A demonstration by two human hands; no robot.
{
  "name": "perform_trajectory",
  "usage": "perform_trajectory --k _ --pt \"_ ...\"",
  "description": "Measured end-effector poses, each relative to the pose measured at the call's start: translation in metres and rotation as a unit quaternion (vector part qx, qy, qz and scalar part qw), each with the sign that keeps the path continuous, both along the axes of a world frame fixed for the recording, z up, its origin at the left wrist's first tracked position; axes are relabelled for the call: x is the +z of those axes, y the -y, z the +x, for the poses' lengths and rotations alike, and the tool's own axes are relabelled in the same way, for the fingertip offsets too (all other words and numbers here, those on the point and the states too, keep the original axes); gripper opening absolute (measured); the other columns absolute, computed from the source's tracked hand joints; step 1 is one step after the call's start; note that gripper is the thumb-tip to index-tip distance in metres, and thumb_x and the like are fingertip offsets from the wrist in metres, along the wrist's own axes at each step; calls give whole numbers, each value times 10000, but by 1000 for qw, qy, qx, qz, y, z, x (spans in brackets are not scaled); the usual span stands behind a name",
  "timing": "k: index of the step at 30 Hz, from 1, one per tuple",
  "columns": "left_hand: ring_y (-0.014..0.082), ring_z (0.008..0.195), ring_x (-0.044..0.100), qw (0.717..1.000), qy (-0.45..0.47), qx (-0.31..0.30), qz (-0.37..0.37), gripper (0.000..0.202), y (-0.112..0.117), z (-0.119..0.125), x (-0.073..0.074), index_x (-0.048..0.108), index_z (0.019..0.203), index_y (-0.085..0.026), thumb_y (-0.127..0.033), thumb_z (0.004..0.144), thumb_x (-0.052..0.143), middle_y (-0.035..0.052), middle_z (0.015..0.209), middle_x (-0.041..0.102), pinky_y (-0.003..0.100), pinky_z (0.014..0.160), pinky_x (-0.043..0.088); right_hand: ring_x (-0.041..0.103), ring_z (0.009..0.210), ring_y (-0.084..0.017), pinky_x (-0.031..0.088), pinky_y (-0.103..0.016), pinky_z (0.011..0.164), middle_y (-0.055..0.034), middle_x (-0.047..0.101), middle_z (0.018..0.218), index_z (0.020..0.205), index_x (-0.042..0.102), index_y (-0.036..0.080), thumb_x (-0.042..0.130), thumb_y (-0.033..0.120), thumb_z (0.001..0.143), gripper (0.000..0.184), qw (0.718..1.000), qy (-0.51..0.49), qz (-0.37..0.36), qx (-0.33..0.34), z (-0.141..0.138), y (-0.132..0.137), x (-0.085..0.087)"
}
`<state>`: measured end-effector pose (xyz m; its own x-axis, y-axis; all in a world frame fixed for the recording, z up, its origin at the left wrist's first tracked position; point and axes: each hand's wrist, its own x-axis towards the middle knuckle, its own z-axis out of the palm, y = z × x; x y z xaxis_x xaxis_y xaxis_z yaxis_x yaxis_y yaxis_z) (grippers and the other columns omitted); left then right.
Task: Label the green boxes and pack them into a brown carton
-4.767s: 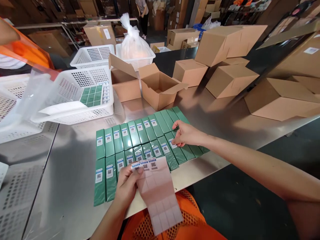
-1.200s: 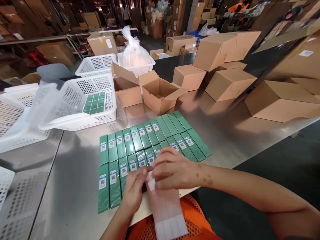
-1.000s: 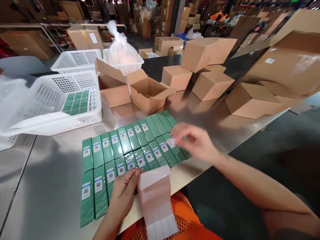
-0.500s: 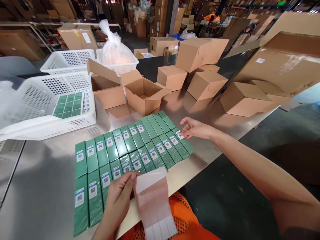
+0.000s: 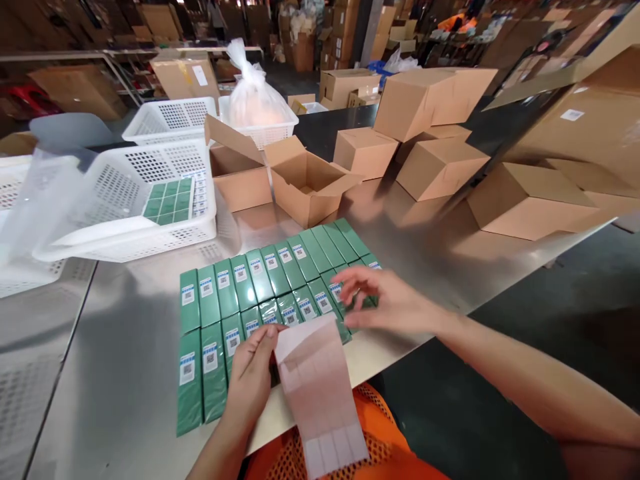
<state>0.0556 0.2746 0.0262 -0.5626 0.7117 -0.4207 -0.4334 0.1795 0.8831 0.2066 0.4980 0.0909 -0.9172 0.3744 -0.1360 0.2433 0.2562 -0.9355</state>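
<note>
Two rows of green boxes (image 5: 243, 293) in clear wrap lie side by side on the metal table. Most bear a white label with a blue band and a square code; a few at the far right of the back row have none. Pinched between the thumb and fingers of my left hand (image 5: 256, 365) is a label sheet (image 5: 320, 393), pale and folded over at its top, hanging past the table edge. My right hand (image 5: 383, 299) hovers over the right end of the front row, fingers curved and apart, with nothing visible in them. It hides several boxes there.
Behind the rows stand two open cartons (image 5: 310, 183). Closed cartons (image 5: 443, 160) are stacked at the back right, near a large open carton (image 5: 560, 133). At left, a white basket (image 5: 200, 230) holds more green boxes. A tied plastic bag (image 5: 255, 100) sits in another basket behind.
My right hand has moved from the right-end label of the front row left and nearer, toward the sheet. My left hand still grips the sheet. The view has shifted left.
</note>
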Motion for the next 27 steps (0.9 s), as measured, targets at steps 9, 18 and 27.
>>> perform_trajectory --k 9,18,27 --pt "190 685 637 992 -38 -26 116 542 3 -1 -4 723 969 -165 -647 722 696 82 816 725 266 613 499 658 834 -138 546 -273 721 -24 709 941 1073 714 229 615 87 835 294 980 -179 84 24 -18 34 -14" --pt "217 725 659 989 1 23 146 343 1 -1 5 733 834 -164 -485 713 715 79 796 732 296 661 527 543 1136 -201 537 -379 849 -106 548 1240 1156 705 249 445 -8 858 472 933 -229 210 181 -8 29 -6" --pt "187 771 661 997 -39 -1 65 284 0 5 6 655 839 -177 -439 776 744 63 855 732 269 714 506 629 777 -140 538 -279 655 -43 648 938 1029 734 222 707 271 835 202 989 -122 -85 30 -17 27 -8"
